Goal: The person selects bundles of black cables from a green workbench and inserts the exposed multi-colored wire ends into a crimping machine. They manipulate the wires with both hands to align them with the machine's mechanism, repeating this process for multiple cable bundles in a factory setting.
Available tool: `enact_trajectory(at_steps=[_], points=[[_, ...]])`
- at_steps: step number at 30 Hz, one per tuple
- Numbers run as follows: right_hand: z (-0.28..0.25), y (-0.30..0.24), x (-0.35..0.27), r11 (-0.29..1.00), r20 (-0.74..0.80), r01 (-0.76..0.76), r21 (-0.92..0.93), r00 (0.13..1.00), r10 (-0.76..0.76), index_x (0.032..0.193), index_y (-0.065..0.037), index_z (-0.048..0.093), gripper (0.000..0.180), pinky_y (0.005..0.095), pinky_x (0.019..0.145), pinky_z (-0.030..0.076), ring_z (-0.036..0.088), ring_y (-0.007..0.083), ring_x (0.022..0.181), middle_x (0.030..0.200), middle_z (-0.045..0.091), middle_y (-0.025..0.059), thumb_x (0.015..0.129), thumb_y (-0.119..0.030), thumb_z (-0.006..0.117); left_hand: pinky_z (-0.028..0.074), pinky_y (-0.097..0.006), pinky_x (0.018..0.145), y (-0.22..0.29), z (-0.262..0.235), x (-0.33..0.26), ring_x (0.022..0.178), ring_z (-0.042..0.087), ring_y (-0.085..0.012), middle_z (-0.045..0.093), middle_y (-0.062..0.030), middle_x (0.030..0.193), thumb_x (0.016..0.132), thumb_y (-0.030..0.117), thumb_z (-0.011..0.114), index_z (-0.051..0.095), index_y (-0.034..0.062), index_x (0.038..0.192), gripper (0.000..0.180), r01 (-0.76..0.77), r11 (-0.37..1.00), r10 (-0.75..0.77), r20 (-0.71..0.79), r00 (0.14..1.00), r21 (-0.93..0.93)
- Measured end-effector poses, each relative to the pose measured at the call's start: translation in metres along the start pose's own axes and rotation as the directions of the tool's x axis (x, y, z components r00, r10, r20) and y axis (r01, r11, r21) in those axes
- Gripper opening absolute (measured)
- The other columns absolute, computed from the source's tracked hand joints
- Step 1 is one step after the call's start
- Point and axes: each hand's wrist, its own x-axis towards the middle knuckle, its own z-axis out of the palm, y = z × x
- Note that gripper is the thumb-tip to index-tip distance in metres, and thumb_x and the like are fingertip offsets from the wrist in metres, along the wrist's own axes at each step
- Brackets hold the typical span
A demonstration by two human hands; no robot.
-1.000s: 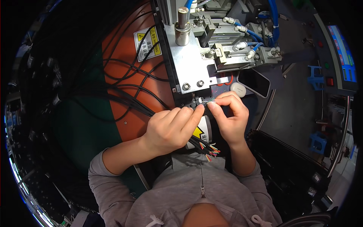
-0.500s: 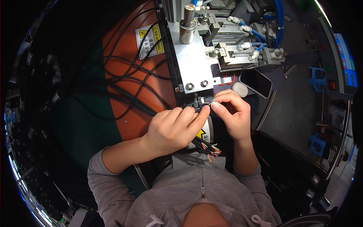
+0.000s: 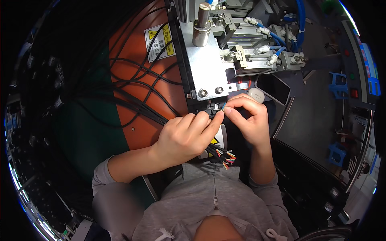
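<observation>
Head view. The left hand (image 3: pixel 183 134) is curled, with its knuckles upward and its index finger reaching toward the right fingertips. Its palm faces down and is hidden; whether it grips anything cannot be told. The right hand (image 3: pixel 254 120) pinches a thin blue wire (image 3: pixel 224 106) between thumb and index finger. The two index fingertips are close together at the wire, just near of the machine (image 3: pixel 209 68).

The near edge of the steel plate (image 3: pixel 207 76) lies just beyond the fingertips. A phone (image 3: pixel 273 89) and a white case (image 3: pixel 255 95) lie on the far right side of the right hand, the case nearer to it. Right of these, a metal rail (image 3: pixel 282 118) borders the floor (image 3: pixel 301 124). On the left, the orange part of the counter (image 3: pixel 146 134) extends to the machine's dark side.

The wire is short where visible and stands beside a small white connector (image 3: pixel 217 107), which lies to its left. Black cables (image 3: pixel 138 106) run across the counter from the left to the left hand. Near and right of this hand, black cable ends (image 3: pixel 230 158) fan out, with red, yellow and white cores exposed.
</observation>
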Motion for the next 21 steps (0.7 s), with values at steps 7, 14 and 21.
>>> enact_trajectory(at_steps=[7,14,21], points=[[0.019,-0.002,-0.002,0.89,-0.077,0.187,-0.416,0.968,-0.24,0.071,-0.002,0.058,0.008,0.035,0.059,0.042,0.052,0.0257,0.064,0.069,0.056,0.0083,0.071,0.001,0.065,0.037,-0.023,0.041,0.008,-0.007,0.005,0.055,0.045,-0.0085,0.036,-0.0005,0.067,0.074,0.0,0.062,0.067,0.0051,0.105,0.032,0.103,0.988,-0.118,0.132,0.984,0.113],[0.025,0.011,-0.002,0.932,-0.196,0.167,-0.321,0.951,-0.238,0.071,-0.001,0.058,0.006,0.0326,0.06,0.042,0.052,0.0247,0.065,0.068,0.055,0.0094,0.071,0.001,0.064,0.038,-0.023,0.042,0.003,-0.003,0.005,0.052,0.047,-0.0092,0.041,-0.0001,0.067,0.071,0.003,0.063,0.068,0.0047,0.101,0.031,0.08,0.992,-0.085,0.05,0.995,0.099],[0.024,0.027,-0.009,0.936,-0.108,-0.277,0.217,0.946,0.306,0.076,0.004,0.057,0.005,0.0266,0.059,0.042,0.053,0.0144,0.062,0.071,0.059,0.0084,0.077,-0.001,0.06,0.04,-0.025,0.045,-0.006,0.0,0.005,0.054,0.052,-0.011,0.05,-0.0007,0.069,0.065,0.008,0.065,0.069,0.0047,0.096,0.032,0.071,0.997,-0.071,-0.025,0.997,0.015]])
